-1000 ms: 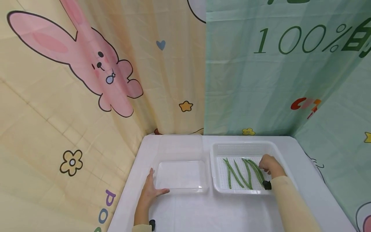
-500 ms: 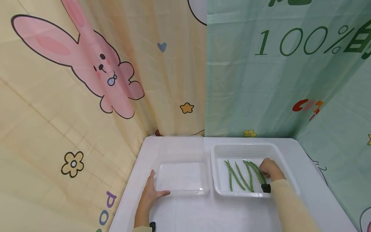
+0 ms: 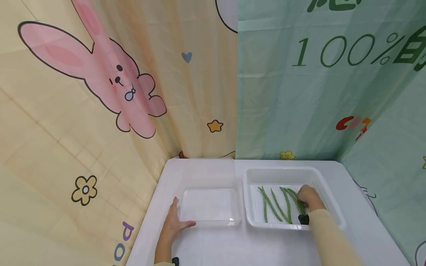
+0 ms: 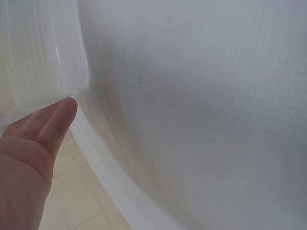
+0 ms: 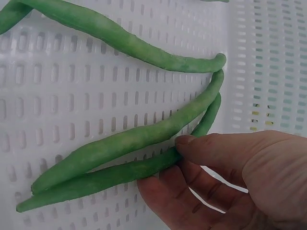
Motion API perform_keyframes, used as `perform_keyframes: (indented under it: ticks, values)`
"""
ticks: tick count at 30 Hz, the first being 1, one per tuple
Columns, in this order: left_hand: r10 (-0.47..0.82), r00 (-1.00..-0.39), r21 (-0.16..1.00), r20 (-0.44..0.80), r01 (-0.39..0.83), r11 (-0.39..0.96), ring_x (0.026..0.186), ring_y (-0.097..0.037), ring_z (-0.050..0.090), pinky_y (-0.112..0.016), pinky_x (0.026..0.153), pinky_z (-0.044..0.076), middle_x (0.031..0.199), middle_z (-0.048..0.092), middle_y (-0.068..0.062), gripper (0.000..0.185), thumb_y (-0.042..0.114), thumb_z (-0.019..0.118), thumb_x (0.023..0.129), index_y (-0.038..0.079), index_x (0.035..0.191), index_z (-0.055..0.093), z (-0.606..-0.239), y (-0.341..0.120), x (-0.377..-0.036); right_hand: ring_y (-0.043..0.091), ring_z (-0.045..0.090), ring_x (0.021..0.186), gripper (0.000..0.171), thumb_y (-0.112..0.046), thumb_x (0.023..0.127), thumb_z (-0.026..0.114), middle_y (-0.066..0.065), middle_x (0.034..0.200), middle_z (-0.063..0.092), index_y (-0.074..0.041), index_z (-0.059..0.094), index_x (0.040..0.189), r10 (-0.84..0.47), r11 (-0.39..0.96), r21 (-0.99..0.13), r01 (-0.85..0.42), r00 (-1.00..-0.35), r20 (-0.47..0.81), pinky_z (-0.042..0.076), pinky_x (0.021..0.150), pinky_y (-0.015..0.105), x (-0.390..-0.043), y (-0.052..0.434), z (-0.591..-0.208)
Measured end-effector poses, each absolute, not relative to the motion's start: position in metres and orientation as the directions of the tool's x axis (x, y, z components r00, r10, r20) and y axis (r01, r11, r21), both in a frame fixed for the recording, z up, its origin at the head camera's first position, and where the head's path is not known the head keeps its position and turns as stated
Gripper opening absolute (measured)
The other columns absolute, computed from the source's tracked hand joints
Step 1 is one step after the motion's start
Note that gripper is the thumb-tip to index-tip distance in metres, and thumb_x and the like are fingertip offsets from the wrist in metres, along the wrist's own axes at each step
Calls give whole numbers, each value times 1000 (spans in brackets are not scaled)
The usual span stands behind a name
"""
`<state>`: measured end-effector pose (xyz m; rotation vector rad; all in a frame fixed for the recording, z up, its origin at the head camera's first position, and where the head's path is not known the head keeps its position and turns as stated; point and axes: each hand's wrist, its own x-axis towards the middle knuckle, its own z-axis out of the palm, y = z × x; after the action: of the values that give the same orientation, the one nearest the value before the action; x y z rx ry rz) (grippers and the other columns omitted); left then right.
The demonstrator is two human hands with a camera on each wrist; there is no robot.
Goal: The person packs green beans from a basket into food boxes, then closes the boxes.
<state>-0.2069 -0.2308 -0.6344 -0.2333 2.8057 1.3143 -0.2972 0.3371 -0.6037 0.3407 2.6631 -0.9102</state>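
My right hand reaches into a white perforated plastic basket. Its thumb and fingers pinch a green bean, the rightmost one there, near its middle in the right wrist view. Another green bean lies right alongside, and a third green bean is a little apart. More beans are spread across the basket's left half. My left hand has its fingers and thumb stretched along the left front corner of a clear plastic box. In the left wrist view its fingertips touch the box's edge.
The box and basket stand side by side on a white-covered table. Behind the box a clear flat panel, like a raised lid, reaches toward the back edge. Printed curtains enclose the table at the back and sides.
The right hand stays at the rightmost beans, its fingers working slightly around one. The left hand keeps its place at the box. The head view has tilted up a little.
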Motion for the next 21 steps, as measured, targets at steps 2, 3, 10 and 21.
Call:
perform_keyframes:
  ticks: [2,3,10,21]
  values:
    - [-122,-988,760,-92,-149,632,154,-56,33,-70,128,34,170,29,-32,147,32,105,61,3,169,11,-634,-231,-207,25,66,67,15,5,84,59,22,83,66,15,64,95,118,764,-565,312,-928,-353,64,56,31,-296,338,-601]
    - [-121,-989,759,-90,-147,635,154,-56,33,-70,127,35,170,29,-32,147,32,105,61,2,169,11,-634,-231,-207,26,66,67,15,5,84,59,23,84,66,15,64,95,116,762,-569,309,-930,-349,64,57,32,-296,338,-600]
    - [-127,-987,756,-94,-154,636,154,-56,32,-71,127,35,170,29,-32,146,34,105,61,3,169,11,-636,-232,-203,28,68,74,24,4,85,55,27,92,65,16,63,104,109,768,-583,265,-952,-287,68,60,35,-297,341,-584]
    - [-138,-983,744,-125,-185,642,154,-57,32,-72,126,36,170,27,-32,149,39,105,60,5,170,10,-635,-231,-207,34,76,94,38,-4,100,58,34,115,67,18,54,130,116,579,-774,257,-965,-234,72,80,43,-302,326,-529]
